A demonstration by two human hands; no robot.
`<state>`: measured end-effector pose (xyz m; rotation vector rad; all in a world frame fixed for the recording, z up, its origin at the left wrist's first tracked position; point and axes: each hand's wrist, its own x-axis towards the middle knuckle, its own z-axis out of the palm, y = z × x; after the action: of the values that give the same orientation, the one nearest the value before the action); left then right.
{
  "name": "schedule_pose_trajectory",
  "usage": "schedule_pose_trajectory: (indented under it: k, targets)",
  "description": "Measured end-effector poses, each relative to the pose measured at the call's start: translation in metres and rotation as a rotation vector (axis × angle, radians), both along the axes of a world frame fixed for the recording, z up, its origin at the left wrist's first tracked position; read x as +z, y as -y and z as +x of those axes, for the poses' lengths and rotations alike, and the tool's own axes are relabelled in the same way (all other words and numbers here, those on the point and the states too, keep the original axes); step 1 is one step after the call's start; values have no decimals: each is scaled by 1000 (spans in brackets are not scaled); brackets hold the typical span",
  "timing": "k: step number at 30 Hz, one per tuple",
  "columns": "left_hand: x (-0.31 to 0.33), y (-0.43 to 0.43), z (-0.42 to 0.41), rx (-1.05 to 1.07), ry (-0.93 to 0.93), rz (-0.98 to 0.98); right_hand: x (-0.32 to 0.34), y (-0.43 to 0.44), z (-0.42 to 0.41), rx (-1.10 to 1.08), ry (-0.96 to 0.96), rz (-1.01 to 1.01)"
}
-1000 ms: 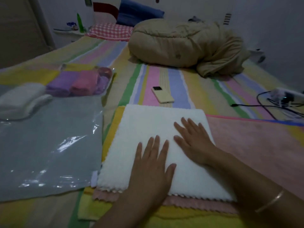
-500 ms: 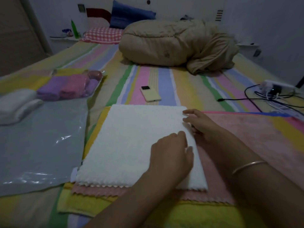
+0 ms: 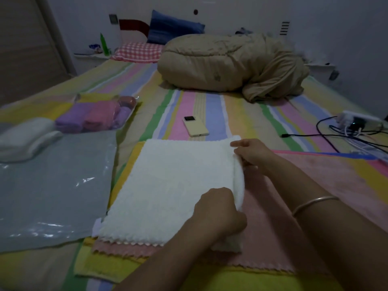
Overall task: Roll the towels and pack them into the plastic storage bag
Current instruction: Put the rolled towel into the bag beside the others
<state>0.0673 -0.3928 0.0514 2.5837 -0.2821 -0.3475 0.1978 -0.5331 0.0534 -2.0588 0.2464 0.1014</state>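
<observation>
A white towel (image 3: pixel 168 185) lies flat on top of a pink towel (image 3: pixel 273 238) and a yellow towel (image 3: pixel 100 267) on the striped bed. Its right edge is curled over into the start of a roll. My left hand (image 3: pixel 218 215) grips that rolled edge near the front. My right hand (image 3: pixel 252 152) pinches the same edge at the far corner. A clear plastic storage bag (image 3: pixel 52 198) lies flat to the left. A rolled white towel (image 3: pixel 25 139) rests at its far end. A second bag (image 3: pixel 96 114) beyond holds rolled purple and pink towels.
A pale yellow phone (image 3: pixel 195 129) lies just beyond the white towel. A bundled tan duvet (image 3: pixel 231 66) fills the far bed. A power strip with tangled cables (image 3: pixel 357 127) sits at the right. Pillows and a green bottle (image 3: pixel 104 45) stand at the headboard.
Both hands went from lying flat on the white towel to its right edge, took hold of it and turned it over leftward into a first roll.
</observation>
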Motion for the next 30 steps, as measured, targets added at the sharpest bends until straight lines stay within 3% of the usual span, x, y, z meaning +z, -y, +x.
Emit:
schedule_pose_trajectory:
  k: [5,9,14,21,26,30]
  targets:
    - [4,-65,-13,102,132,-321,14,-48,18,33,213,-196]
    - [6,-121,-20,242,134,-414,29,-110,27,139,276,-344]
    - [-3,-178,-25,299,222,-310,18,-193,40,232,270,-508]
    - [-21,-212,-24,277,240,-199,-22,-246,51,288,177,-510]
    - [-30,-216,-26,270,251,-123,-25,-227,45,202,360,-401]
    - [-18,-208,-28,296,320,119,-27,-197,35,267,417,-782]
